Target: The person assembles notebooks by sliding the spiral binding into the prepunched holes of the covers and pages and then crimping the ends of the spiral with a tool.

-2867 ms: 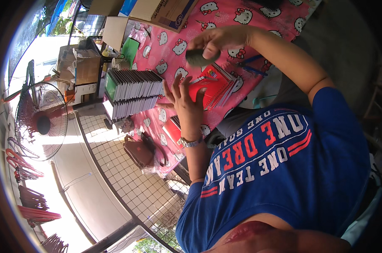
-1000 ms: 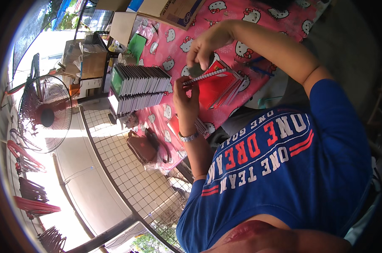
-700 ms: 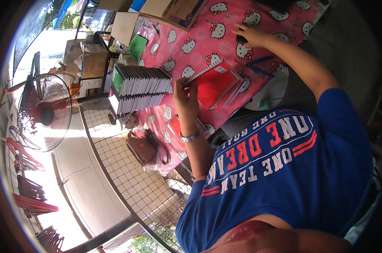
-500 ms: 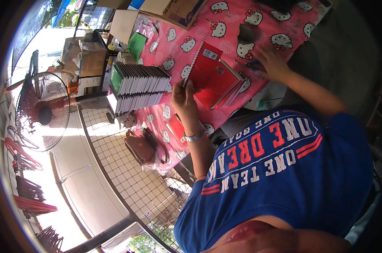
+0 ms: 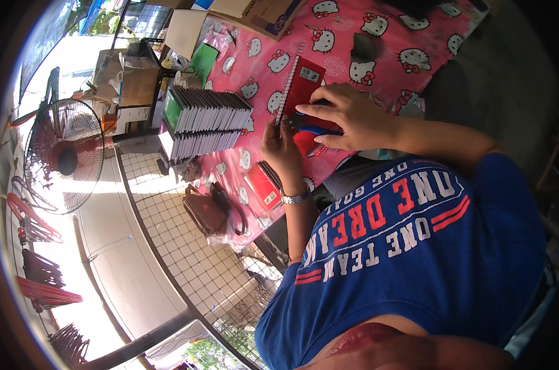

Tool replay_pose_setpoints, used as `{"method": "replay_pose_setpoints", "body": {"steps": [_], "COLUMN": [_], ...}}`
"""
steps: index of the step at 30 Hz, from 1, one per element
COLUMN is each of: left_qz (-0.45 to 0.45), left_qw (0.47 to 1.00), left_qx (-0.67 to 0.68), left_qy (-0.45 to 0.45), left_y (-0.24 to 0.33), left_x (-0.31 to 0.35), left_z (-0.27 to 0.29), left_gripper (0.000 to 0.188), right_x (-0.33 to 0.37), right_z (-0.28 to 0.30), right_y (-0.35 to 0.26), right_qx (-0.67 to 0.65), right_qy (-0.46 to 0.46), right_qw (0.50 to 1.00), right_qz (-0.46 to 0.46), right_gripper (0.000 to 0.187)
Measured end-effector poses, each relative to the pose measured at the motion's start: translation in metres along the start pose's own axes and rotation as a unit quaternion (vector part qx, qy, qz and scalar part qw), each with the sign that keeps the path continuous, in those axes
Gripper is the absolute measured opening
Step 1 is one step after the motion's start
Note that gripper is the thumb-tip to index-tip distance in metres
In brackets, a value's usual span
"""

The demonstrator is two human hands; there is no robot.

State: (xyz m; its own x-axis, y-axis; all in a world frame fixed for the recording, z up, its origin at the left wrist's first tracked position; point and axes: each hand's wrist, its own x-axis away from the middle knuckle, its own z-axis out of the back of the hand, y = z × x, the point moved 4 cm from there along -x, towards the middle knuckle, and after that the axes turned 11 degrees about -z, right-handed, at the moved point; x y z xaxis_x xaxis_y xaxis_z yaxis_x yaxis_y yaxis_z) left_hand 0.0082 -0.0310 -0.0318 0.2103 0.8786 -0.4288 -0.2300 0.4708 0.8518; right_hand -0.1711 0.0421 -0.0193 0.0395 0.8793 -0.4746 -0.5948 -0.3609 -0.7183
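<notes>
A red spiral notebook (image 5: 303, 83) lies on the pink patterned tablecloth (image 5: 329, 61). Closed around the lower end of its coil, my left hand (image 5: 281, 148) pinches the notebook's edge. My right hand (image 5: 363, 120) grips blue-handled pliers (image 5: 319, 130), with fingers wrapped over the handles. The jaws sit at the coil's end, close to the left fingertips; whether they touch the wire is too small to tell. The right hand covers much of the notebook and the red notebooks beneath it.
Left of the work stand two stacked rows of notebooks (image 5: 208, 114). Several red notebooks (image 5: 264, 188) lie beside my left wrist. A brown bag (image 5: 202, 213) rests near the table edge, by a wire grid (image 5: 162, 216). Farther back are a cardboard box (image 5: 261, 15) and a fan (image 5: 66, 157).
My right hand has swung left with the pliers, from the right of the notebook to its coil. The left hand has shifted slightly down and right, still at the coil's end.
</notes>
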Motion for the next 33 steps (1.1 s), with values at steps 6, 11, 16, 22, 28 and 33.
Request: {"method": "replay_pose_setpoints", "body": {"steps": [6, 11, 16, 22, 28, 33], "left_qz": [-0.051, -0.13, 0.001, 0.113, 0.218, 0.2], "left_qw": [0.991, 0.976, 0.969, 0.919, 0.902, 0.916], "left_qx": [-0.12, -0.165, 0.072, 0.089, -0.154, -0.173], "left_qy": [0.022, 0.058, 0.235, 0.368, 0.339, 0.302], "left_y": [0.004, 0.015, -0.005, -0.054, -0.051, -0.078], "left_x": [0.003, 0.009, 0.028, 0.123, 0.148, 0.157], "left_z": [0.001, 0.006, 0.082, 0.174, 0.17, 0.183], "left_gripper": [0.012, 0.012, 0.013, 0.021, 0.02, 0.028], "right_x": [-0.003, 0.001, 0.0, 0.06, 0.032, -0.048], "right_z": [-0.001, -0.016, 0.018, -0.005, -0.004, 0.083], "right_y": [-0.006, 0.015, 0.057, 0.19, 0.193, 0.27], "right_qx": [0.007, -0.494, -0.22, -0.17, 0.249, 0.417], "right_qy": [-0.084, -0.35, -0.095, -0.044, -0.083, 0.133], "right_qw": [0.995, 0.711, 0.949, 0.923, 0.941, 0.862], "right_qz": [-0.062, -0.357, -0.206, -0.341, -0.213, -0.257], "right_gripper": [0.043, 0.038, 0.043, 0.047, 0.029, 0.029]}}
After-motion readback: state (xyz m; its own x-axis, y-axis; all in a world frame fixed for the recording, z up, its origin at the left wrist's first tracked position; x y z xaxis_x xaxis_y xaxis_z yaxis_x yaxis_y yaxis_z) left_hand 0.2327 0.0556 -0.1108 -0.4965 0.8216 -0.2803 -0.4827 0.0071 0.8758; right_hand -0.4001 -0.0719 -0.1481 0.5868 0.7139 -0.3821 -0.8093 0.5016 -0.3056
